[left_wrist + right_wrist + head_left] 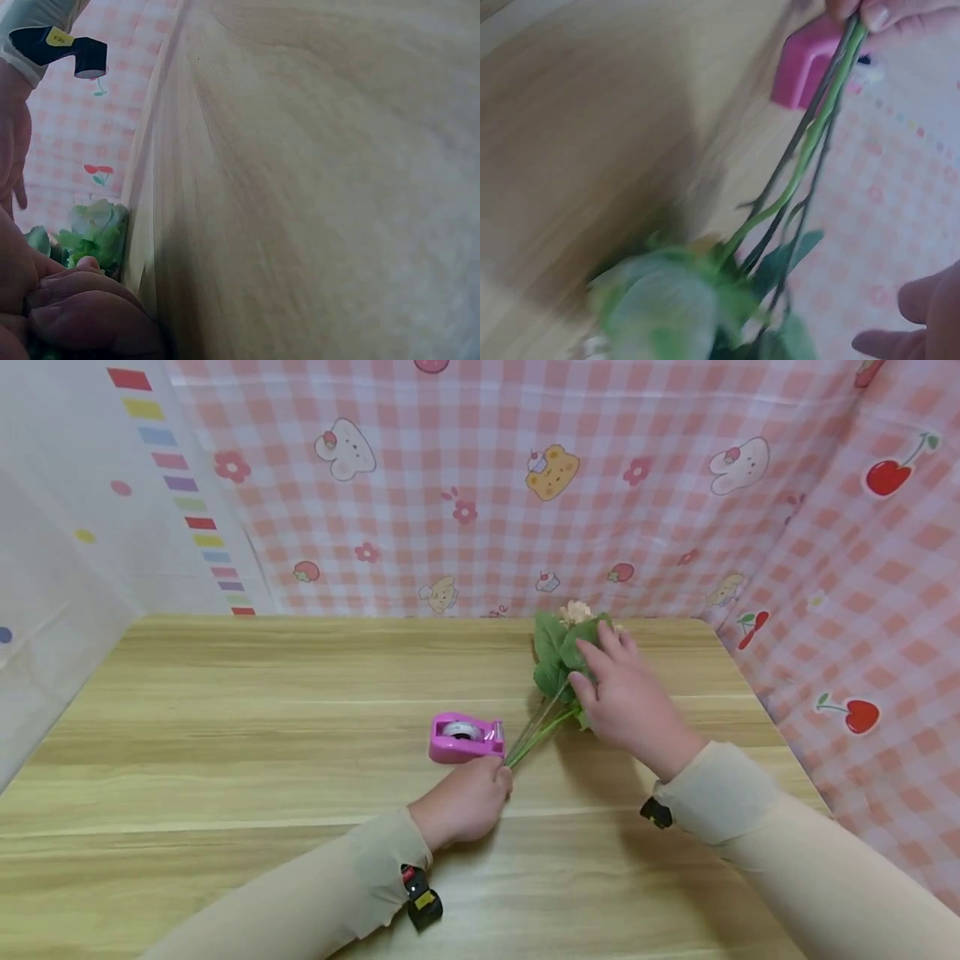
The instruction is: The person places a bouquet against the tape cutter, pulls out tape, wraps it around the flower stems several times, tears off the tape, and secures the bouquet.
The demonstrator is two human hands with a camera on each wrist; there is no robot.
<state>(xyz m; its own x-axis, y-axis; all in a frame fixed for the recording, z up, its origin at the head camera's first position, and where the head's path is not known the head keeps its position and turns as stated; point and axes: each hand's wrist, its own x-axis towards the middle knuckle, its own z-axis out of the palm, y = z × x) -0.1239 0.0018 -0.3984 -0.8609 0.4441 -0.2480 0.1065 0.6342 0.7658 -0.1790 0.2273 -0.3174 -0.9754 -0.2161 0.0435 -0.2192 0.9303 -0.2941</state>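
Observation:
My left hand (468, 797) grips a bunch of artificial-looking flowers by the lower ends of its thin stems (810, 150), fingers curled round them. The bunch spreads away to the upper right in the head view, with broad green leaves (551, 643) and a pale peach bloom (576, 612). Over the leaves is my right hand (630, 697), its fingers spread and not closed round anything. In the right wrist view a pale greenish-white flower (664, 307) hangs low, blurred. A pink tape dispenser (450, 752) with a roll of clear tape stands just beyond my left hand.
The wood-grain table (225, 718) runs back to a pink checked cloth (480, 477) with cartoon prints. Another checked cloth (892, 635) with cherries hangs along the right side. Black wrist cameras sit on both sleeves.

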